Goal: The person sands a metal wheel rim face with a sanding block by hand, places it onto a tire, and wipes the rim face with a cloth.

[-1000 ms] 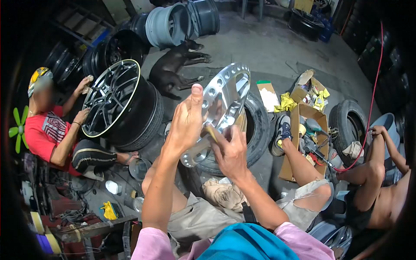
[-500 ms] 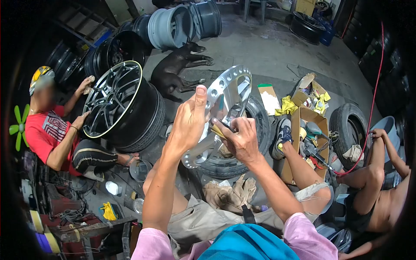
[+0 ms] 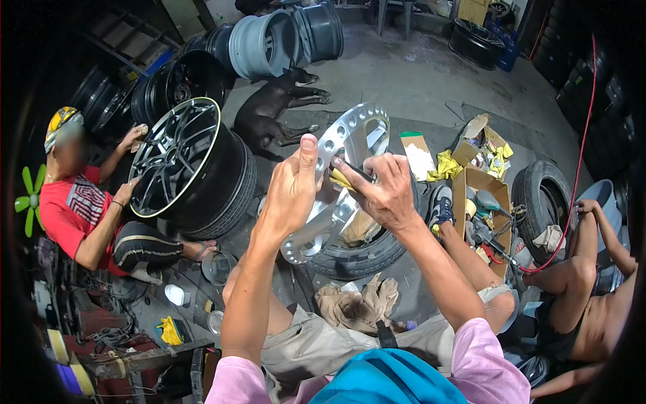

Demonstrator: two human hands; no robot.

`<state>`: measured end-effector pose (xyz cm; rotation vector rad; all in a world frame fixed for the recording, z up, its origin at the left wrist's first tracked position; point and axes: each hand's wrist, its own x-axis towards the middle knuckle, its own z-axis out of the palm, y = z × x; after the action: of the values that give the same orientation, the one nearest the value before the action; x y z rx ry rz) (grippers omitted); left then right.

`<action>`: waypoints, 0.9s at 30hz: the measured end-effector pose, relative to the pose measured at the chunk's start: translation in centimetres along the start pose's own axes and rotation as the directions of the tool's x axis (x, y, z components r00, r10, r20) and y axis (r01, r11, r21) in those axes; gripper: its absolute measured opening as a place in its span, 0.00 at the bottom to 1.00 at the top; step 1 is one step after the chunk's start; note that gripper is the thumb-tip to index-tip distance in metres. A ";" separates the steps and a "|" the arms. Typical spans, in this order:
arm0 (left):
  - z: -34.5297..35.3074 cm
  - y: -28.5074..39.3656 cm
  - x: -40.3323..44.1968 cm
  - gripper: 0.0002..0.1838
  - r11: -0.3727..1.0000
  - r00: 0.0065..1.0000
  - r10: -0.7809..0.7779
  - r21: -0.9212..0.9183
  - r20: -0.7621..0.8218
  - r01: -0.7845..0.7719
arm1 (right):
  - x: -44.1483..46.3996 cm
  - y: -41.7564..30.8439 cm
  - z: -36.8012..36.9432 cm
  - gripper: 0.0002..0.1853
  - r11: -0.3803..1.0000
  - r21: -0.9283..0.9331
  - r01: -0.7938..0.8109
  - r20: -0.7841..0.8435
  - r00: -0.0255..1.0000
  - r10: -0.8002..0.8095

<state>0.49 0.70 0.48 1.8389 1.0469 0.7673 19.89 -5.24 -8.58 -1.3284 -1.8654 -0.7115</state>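
A silver spoked metal wheel centre (image 3: 334, 214) with a row of holes round its rim is held up tilted before me. My left hand (image 3: 289, 185) is closed on its left side, thumb pointing up and the other fingers mostly hidden. Between the fingers of my right hand (image 3: 388, 187) is a folded piece of sandpaper (image 3: 342, 179), yellow with a dark edge, pressed against the inner side of the rim. Behind and below the wheel centre lies a tyre (image 3: 360, 264) on the floor, partly covered. A beige cloth (image 3: 356, 303) rests between my legs.
At left, a person in a red shirt (image 3: 81, 215) holds a large black wheel (image 3: 176, 158). A dark dog (image 3: 272, 111) lies behind it. A cardboard box (image 3: 459, 222) with power tools, another tyre (image 3: 538, 195), a red hose (image 3: 584, 141) and a seated person (image 3: 582, 276) are at right.
My right hand has moved up along the inside of the rim with the sandpaper. My left hand and the wheel centre have stayed nearly still.
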 end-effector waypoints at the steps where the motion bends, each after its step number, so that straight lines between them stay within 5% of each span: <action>1: -0.1 0.1 0.0 0.47 1.000 1.000 0.004 0.000 -0.001 -0.004 | -0.1 -0.1 0.1 0.32 1.000 -0.003 0.002 -0.003 1.000 -0.002; 17: -0.1 0.2 -0.1 0.47 0.995 0.999 0.031 0.092 -0.040 -0.027 | 2.2 1.2 -1.1 0.31 0.996 -0.026 0.086 0.004 0.996 -0.086; 25: -0.3 -0.3 0.1 0.49 0.995 0.999 0.027 0.097 -0.041 -0.023 | -2.1 -4.1 0.0 0.33 0.958 0.254 -0.134 0.108 0.988 0.110; 27: -0.3 -0.1 -0.1 0.49 0.995 0.998 0.035 0.098 -0.051 -0.030 | -2.4 -5.5 -0.2 0.35 0.884 0.358 -0.301 0.210 0.948 0.237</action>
<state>0.14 0.79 0.51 1.9317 1.1075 0.7997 15.17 -8.48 -10.59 -1.3722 -1.7762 -0.0818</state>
